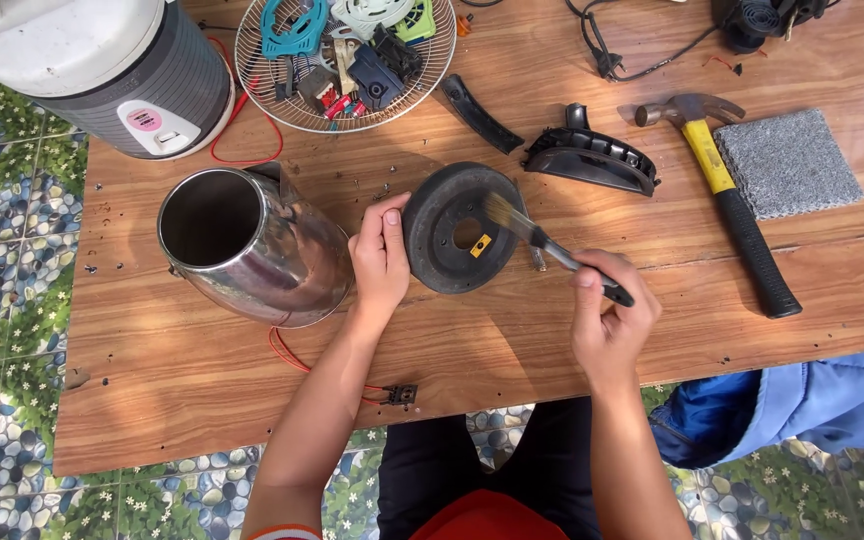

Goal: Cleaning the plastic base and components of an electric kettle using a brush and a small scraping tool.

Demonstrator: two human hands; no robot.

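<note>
My left hand (380, 258) grips the left rim of a round black disc-shaped base (442, 250), tilting it up off the wooden table (202, 370). My right hand (607, 320) is closed on the dark handle of a small paintbrush (542, 240), whose bristles rest on the upper right of the disc's face. A shiny metal kettle body (252, 245) lies on its side just left of my left hand, its open mouth facing left. Red wires (287, 352) trail from under it toward the table's front edge.
A wire fan guard (252, 75) holding several plastic parts sits at the back. A grey and white appliance (102, 70) stands back left. A black curved housing (592, 158), a black strip (477, 112), a yellow-handled hammer (727, 195) and a grey pad (787, 162) lie right. Blue cloth (812, 400) hangs at the right edge.
</note>
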